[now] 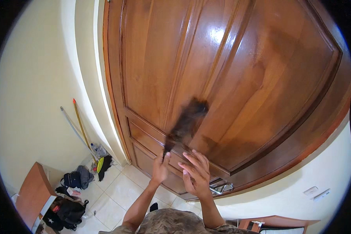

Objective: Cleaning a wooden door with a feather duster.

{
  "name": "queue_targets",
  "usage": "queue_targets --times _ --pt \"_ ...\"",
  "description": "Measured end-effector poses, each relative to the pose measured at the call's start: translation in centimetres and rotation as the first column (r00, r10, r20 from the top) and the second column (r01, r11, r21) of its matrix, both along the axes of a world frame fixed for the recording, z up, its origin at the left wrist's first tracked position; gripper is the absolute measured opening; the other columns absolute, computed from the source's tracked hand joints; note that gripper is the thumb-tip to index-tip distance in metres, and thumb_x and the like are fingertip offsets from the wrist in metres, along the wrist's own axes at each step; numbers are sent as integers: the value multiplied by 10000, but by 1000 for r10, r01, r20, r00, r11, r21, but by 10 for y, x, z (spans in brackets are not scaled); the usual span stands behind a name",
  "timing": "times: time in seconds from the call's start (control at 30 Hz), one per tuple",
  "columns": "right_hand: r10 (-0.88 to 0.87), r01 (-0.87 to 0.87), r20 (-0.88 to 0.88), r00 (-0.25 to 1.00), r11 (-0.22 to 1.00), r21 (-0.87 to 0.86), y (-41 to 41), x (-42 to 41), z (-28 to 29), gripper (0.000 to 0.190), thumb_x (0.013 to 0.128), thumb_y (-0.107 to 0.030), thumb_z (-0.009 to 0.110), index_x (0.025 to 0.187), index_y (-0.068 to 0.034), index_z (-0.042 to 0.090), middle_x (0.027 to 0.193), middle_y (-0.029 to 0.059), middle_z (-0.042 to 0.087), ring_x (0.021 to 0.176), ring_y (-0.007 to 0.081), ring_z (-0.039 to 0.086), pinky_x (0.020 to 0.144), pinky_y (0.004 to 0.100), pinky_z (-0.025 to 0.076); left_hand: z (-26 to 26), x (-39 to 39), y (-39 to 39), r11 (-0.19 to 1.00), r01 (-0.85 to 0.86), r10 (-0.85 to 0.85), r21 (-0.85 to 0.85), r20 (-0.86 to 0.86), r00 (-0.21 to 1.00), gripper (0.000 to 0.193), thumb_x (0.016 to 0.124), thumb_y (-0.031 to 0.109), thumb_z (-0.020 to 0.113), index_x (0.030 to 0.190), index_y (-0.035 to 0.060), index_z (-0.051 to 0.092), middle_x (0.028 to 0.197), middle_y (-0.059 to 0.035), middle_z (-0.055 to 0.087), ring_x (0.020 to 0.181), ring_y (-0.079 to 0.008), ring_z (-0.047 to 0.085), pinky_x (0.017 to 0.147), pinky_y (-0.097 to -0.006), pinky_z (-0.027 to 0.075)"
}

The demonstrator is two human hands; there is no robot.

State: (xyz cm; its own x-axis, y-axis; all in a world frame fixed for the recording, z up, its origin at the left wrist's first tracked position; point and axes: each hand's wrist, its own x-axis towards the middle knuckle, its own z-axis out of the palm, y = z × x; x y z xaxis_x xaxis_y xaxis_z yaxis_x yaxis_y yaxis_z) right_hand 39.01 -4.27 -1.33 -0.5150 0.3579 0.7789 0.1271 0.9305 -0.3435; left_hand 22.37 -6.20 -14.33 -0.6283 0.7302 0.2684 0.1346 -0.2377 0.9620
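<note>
A dark feather duster (187,120), blurred, reaches up from my left hand (161,168) in front of a brown panelled wooden door (152,67). My left hand is closed on its handle end. My right hand (195,172) is raised beside it with the fingers apart and bent, holding nothing. Whether the duster touches the door cannot be told. Just to the right of my right wrist is the metal door handle (221,188).
At the left, a broom (102,166) and a grey pole (76,125) lean on the wall. Black bags (71,209) lie on the tiled floor by a wooden cabinet (36,193). A wall switch (311,191) is at the right, above wooden furniture (275,220).
</note>
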Motion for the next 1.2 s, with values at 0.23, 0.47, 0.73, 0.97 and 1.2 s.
queue_targets --times 0.23,0.47,0.73,0.97,1.2 --pt "-24 24 10 1000 999 -35 -8 -28 -2 248 895 -41 684 1099 -78 821 1335 136 730 1352 408 584 1133 533 429 -4 -25 -4 995 100 -100 -1 -11 995 360 1139 359 540 950 55 571 738 4 522 683 -138 505 626 -334 433" --pt "12 -10 31 999 998 -67 -12 -46 -9 277 898 -39 687 1134 -85 825 1343 133 729 1341 396 588 1140 511 423 -2 -42 -7 994 104 -102 -37 52 993 324 1146 343 533 1019 53 603 737 5 523 690 -122 498 622 -331 433" --pt "55 -53 27 998 995 -85 4 -50 -13 342 876 -14 681 1187 -91 799 1362 116 718 1328 384 610 1116 509 441 -11 -42 -7 991 93 -69 -100 220 973 319 1137 355 542 1023 64 605 747 23 490 699 -112 470 630 -301 415" --pt "139 -140 -16 990 986 -86 28 -47 -4 247 881 -13 672 1080 -37 816 1291 141 747 1278 397 630 1108 493 451 -8 -28 12 999 -29 26 20 147 989 369 1148 381 516 956 73 580 740 31 479 695 -95 448 608 -297 384" --pt "182 -186 -48 982 976 -109 51 -33 -8 239 884 -15 671 1077 -26 812 1250 141 759 1251 391 647 1089 479 476 9 -28 21 1000 3 -1 -10 225 974 405 1146 432 512 881 126 544 697 60 447 567 -52 387 493 -255 297"
